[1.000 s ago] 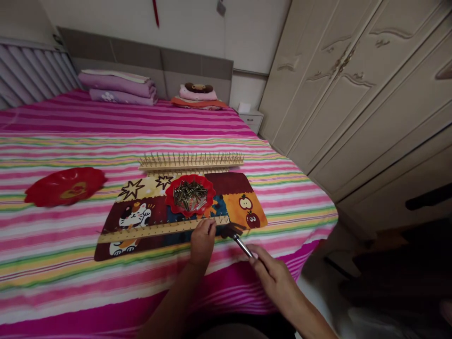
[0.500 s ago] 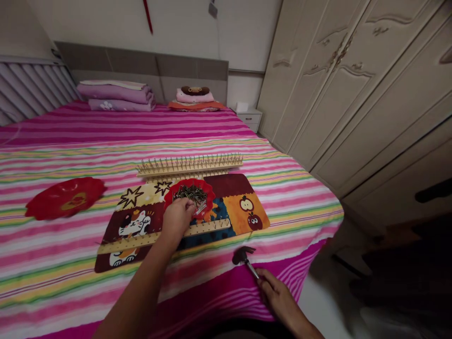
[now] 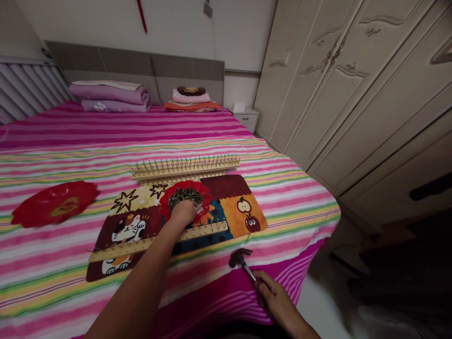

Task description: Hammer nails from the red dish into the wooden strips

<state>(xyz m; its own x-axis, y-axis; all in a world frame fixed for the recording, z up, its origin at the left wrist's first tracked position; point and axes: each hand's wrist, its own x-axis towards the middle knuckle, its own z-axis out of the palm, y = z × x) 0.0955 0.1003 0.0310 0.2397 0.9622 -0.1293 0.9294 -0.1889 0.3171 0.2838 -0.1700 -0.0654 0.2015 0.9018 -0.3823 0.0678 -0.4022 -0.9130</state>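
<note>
My left hand (image 3: 182, 211) reaches into a red dish (image 3: 185, 199) heaped with metal nails; its fingers curl down among them and I cannot make out what they pinch. A wooden strip (image 3: 148, 242) studded with nails lies just in front of the dish on a patchwork cartoon mat (image 3: 243, 207). Behind the dish lies a second nail-studded wooden board (image 3: 185, 166). My right hand (image 3: 273, 296) rests at the bed's near edge, closed on the handle of a small hammer (image 3: 240, 260) whose dark head lies on the striped cover.
A second red dish (image 3: 54, 203) lies on the pink striped bedspread (image 3: 106, 141) at the left. Folded bedding (image 3: 109, 92) and a plush toy (image 3: 190, 94) sit by the headboard. Cream wardrobe doors (image 3: 353, 80) and a small nightstand (image 3: 247, 117) stand to the right.
My left hand left the near wooden strip and moved up into the dish of nails. My right hand drew the hammer back toward the bed's edge and laid it down.
</note>
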